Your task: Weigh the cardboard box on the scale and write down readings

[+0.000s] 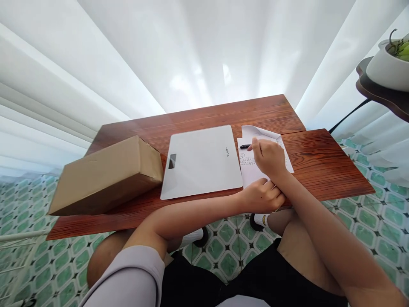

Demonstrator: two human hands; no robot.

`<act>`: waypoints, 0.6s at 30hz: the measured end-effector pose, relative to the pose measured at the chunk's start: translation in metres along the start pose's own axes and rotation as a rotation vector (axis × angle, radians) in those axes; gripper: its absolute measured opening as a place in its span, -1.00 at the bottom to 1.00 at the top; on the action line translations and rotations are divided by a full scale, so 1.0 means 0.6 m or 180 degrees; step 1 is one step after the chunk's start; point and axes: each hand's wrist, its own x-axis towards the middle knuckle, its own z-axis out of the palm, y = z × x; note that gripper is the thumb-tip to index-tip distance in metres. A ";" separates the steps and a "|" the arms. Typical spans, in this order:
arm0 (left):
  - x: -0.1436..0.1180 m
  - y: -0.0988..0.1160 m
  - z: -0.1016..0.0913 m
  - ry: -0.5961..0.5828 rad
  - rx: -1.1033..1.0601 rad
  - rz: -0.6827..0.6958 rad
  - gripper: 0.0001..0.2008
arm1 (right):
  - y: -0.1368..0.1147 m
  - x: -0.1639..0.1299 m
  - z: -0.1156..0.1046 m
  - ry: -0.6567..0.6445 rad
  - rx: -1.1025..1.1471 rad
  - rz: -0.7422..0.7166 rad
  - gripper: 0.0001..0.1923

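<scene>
My right hand [270, 158] is over a sheet of paper [251, 172] with handwritten rows of figures. Its fingers are curled closed around a black pen [245, 146], one end of which sticks out to the left. Just below, my left hand [262, 196] lies at the paper's near edge by the table edge, under my right wrist. Its fingers are curled in, and what they hold, if anything, is hidden. Left of the paper lies a flat white scale [203, 162] with a small dark display and nothing on it.
A closed brown cardboard box [105, 175] sits at the left end of the reddish wooden table [329, 166], overhanging its edge. White curtains [191, 51] hang behind. At upper right, a white bowl [391, 68] with green contents stands on a dark stand [380, 91].
</scene>
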 end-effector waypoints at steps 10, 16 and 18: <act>0.017 0.004 -0.029 0.0979 0.0625 0.0616 -0.68 | 0.003 0.004 0.021 -0.0076 -0.0230 -0.0106 -0.42; -0.005 -0.004 -0.100 0.0739 0.0890 0.0484 -0.72 | -0.001 -0.002 0.041 -0.0130 -0.0248 -0.0567 -0.51; -0.019 -0.012 -0.129 0.0681 0.1008 0.0340 -0.69 | -0.003 -0.005 0.044 -0.0144 -0.0227 -0.0657 -0.53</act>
